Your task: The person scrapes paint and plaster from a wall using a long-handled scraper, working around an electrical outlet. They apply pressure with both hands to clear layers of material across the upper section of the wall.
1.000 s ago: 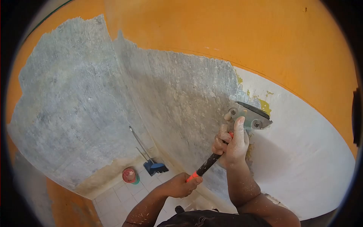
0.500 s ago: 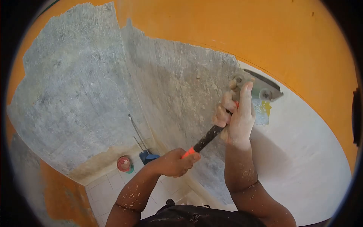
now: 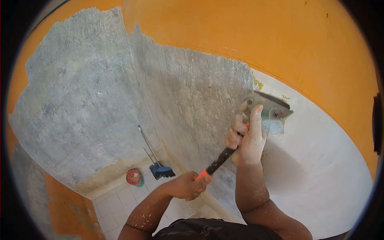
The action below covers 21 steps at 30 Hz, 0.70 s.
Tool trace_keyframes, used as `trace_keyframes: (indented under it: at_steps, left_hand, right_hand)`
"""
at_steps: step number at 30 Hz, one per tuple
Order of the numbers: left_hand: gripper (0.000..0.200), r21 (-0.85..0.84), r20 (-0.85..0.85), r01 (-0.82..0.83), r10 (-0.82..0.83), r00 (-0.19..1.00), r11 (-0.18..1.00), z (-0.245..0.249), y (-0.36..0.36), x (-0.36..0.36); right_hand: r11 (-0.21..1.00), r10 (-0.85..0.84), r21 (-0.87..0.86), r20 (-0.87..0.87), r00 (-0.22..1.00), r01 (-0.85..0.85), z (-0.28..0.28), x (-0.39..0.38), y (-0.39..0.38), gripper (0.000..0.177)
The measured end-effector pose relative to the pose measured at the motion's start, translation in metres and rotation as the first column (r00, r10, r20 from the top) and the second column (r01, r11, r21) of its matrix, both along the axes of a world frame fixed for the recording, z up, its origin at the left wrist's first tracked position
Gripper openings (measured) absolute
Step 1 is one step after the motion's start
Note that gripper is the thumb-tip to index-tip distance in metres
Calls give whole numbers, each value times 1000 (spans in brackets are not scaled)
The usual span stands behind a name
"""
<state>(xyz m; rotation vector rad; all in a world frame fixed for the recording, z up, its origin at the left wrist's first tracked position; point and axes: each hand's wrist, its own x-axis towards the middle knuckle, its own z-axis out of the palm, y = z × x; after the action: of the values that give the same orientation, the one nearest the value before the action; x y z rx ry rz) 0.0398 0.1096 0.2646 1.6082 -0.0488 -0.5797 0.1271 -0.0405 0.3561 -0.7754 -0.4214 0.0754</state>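
Observation:
A long-handled wall scraper (image 3: 220,160) with a wide metal head lies slantwise across the view, its blade against the wall where white coating meets bare grey plaster. My left hand (image 3: 190,185) is wrapped around the orange lower end of the handle. Higher up, my right hand (image 3: 251,138) grips close to the head, its thumb stretched along the back of the tool. White dust covers the right hand, and small flakes stick to both forearms. Beside the head, a pale bluish patch (image 3: 273,127) shows within the white coating (image 3: 320,160).
Orange paint (image 3: 240,28) covers the upper wall above the stripped grey plaster (image 3: 184,80). Below, on the tiled floor (image 3: 120,204), stand a red container (image 3: 133,177) with a green one against it, and a blue dustpan and broom (image 3: 162,170) near the wall corner.
The scraper head has moved down the wall, and both hands have shifted with it. A yellowish, freshly scraped strip now shows above the blade. The view has tilted slightly.

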Motion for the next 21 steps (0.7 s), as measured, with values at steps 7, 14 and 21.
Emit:
trace_keyframes:
  at_steps: [7, 14, 21]
  left_hand:
    - [56, -18, 8, 65, -65, 998, 998, 18, 16, 17]
    - [56, -47, 23, 96, -95, 995, 994, 13, 13, 19]
    - [58, -101, -24, 96, -99, 995, 990, 3, 6, 6]
  right_hand:
    - [997, 62, 46, -6, 998, -62, 21, 9, 2, 36]
    - [998, 56, -10, 37, 998, -56, 17, 13, 1, 39]
    - [998, 57, 39, -18, 998, -57, 6, 5, 0, 35]
